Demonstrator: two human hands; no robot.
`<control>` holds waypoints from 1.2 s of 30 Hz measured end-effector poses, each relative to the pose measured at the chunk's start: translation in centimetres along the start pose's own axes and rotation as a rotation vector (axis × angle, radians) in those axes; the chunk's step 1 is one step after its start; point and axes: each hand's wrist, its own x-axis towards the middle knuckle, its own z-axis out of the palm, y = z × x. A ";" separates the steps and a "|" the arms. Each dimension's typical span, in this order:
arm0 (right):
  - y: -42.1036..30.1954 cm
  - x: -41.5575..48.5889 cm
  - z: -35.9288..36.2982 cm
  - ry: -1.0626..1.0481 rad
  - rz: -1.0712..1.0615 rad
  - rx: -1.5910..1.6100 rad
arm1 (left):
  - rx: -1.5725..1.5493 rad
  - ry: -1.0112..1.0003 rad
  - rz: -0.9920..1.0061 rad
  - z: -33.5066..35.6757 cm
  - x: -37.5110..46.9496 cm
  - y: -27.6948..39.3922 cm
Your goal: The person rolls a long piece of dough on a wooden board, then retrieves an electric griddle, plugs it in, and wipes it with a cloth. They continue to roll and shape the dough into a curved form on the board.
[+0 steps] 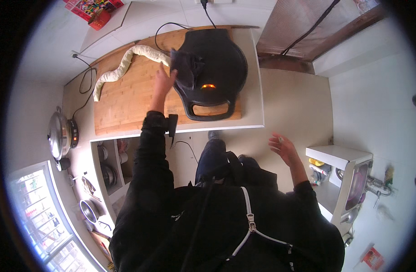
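My left hand (164, 81) is at the left side of a black electric griddle (225, 57) with its lid down. A dark crumpled cloth (185, 69) lies on the lid's left part. The thumb meets the cloth's left edge, while other fingers point away along the board; whether they grip the cloth cannot be told. Just beyond these fingers, a long wavy rope of pale dough (121, 68) stretches across the wooden board (136, 102). Its right end reaches the cloth. My right hand (284, 149) hangs over the floor, fingers apart and slightly bent, with a small pale spot at the fingers.
Two orange lights glow on the griddle near its handle (213, 117). Its power cord (209, 17) rises to the wall. At left, a lidded steel pot (58, 134) stands by an electric cooker base. A sink (357, 187) is at right. Open shelves (106, 166) hold dishes under the counter.
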 end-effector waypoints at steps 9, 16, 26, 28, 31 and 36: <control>-0.9 3.9 4.7 0.101 0.020 0.064 | 0.212 0.124 0.230 8.4 2.5 -2.1; -1.9 3.2 4.9 0.230 0.002 0.063 | 0.094 0.046 0.371 10.8 13.6 -1.0; -1.0 3.7 5.5 0.236 0.020 0.088 | 0.016 -0.401 0.689 17.1 14.2 9.1; -1.5 4.4 5.5 0.202 -0.003 0.086 | -0.022 -0.714 0.841 17.4 10.8 11.1; -2.1 4.9 5.1 0.186 -0.007 0.063 | -0.163 -1.156 0.936 16.0 7.3 11.5; -2.0 4.9 3.6 0.129 -0.039 0.114 | -0.070 -0.715 0.562 10.0 14.5 7.4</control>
